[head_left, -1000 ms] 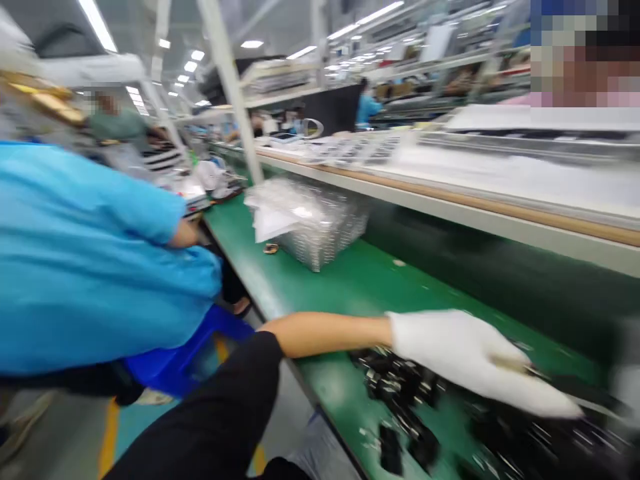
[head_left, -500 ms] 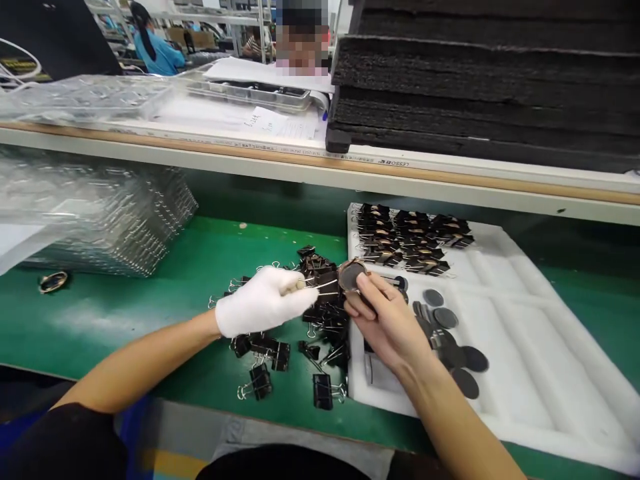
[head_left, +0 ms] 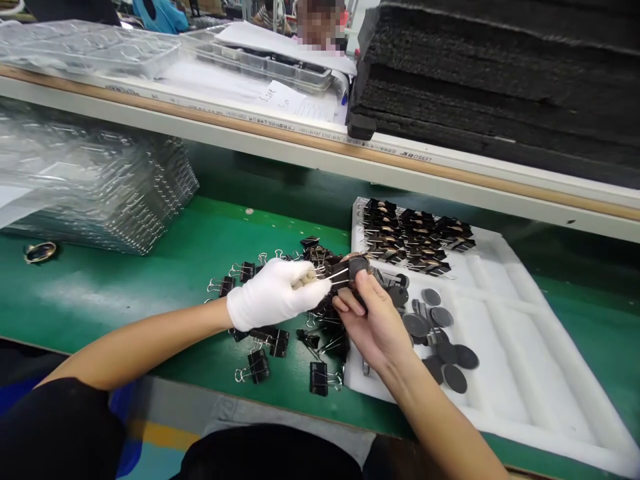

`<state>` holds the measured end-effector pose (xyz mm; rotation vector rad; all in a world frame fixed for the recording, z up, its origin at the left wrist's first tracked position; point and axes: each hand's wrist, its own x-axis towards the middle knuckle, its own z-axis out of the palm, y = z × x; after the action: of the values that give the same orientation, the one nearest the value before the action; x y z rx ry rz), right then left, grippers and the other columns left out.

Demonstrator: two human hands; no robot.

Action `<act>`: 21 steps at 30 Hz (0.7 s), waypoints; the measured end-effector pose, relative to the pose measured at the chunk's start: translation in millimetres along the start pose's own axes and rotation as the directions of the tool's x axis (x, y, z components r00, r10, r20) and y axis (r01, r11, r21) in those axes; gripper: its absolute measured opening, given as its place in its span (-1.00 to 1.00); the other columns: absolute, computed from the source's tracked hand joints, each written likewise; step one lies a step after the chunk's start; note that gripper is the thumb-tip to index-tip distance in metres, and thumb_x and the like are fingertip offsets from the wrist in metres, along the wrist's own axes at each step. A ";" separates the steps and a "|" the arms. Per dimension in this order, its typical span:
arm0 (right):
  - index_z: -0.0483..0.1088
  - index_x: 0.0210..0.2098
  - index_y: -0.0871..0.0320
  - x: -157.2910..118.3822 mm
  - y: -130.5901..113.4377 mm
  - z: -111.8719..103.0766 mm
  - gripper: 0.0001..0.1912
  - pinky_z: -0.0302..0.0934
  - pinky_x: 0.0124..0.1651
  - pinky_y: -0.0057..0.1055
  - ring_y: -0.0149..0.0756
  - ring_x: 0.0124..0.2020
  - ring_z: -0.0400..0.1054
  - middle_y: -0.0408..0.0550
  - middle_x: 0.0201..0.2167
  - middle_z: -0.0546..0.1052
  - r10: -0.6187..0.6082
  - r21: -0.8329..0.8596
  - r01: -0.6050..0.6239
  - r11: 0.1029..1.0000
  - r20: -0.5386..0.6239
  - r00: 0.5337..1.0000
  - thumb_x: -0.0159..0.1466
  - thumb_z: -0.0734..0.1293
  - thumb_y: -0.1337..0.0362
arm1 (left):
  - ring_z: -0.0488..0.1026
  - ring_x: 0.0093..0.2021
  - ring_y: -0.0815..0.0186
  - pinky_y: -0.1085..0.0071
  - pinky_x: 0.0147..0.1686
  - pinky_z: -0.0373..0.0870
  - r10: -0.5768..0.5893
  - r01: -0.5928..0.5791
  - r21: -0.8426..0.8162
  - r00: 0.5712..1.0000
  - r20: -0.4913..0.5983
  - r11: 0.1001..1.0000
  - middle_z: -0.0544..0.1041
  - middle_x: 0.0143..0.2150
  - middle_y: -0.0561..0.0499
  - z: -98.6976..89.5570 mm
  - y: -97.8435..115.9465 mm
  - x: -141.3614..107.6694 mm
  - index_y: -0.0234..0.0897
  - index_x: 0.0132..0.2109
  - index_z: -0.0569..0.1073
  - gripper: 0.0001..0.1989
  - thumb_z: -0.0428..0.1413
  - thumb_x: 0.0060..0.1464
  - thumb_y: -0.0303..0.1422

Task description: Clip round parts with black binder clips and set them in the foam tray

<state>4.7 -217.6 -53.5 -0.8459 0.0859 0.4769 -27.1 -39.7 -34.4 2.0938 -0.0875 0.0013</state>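
My left hand [head_left: 273,290], in a white glove, pinches the wire handles of a black binder clip [head_left: 339,272]. The clip's jaw side meets the left edge of a dark round disc [head_left: 358,267] with a gold-coloured rim; whether it grips the disc I cannot tell. Bare fingers of my right hand [head_left: 377,327] hold that disc from the right, thumb on its face. Beneath and around both hands lie loose binder clips [head_left: 259,366] on the green table. Several dark discs [head_left: 416,325] are scattered on the white foam tray [head_left: 505,333] beside my right hand.
Rows of clipped pieces [head_left: 383,230] stand at the tray's back. Stacked clear plastic trays [head_left: 115,193] and a gold-rimmed ring [head_left: 41,252] are at left. A shelf [head_left: 240,133] crosses above, bearing black foam sheets [head_left: 490,87]. People sit beyond it.
The clip has come closer to the disc and now overlaps its left edge. The disc has turned, showing less of its face. My view has shifted slightly.
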 end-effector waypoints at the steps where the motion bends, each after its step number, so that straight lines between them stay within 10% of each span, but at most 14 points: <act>1: 0.33 -0.46 0.20 -0.3 0.5 -0.3 -0.56 0.13 -0.42 -0.62 -0.62 -0.56 -0.12 -0.33 -0.50 0.03 0.005 0.001 -0.005 1.000 0.011 1.000 0.12 0.65 0.18 | 0.07 -0.51 0.47 0.48 -0.50 0.06 0.001 -0.001 0.000 1.000 -0.004 1.000 0.16 -0.56 0.20 0.0 0.2 0.1 -0.24 -0.49 0.21 -0.64 0.09 0.17 -0.18; 21: 0.29 -0.47 0.16 -4.0 -0.3 2.6 -0.52 0.10 -0.45 -0.57 -0.59 -0.57 -0.17 -0.32 -0.50 0.02 -0.028 -0.017 0.028 0.999 0.014 1.000 0.12 0.65 0.12 | 0.05 -0.53 0.48 0.47 -0.51 0.06 0.053 -0.053 0.046 0.999 0.003 0.998 0.18 -0.57 0.19 -0.1 6.9 -2.8 -0.24 -0.50 0.19 -0.64 0.08 0.18 -0.19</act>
<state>1.0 -217.3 -50.6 -0.8595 0.0571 0.4578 -30.3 -42.9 -28.5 2.1366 -0.1457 0.0342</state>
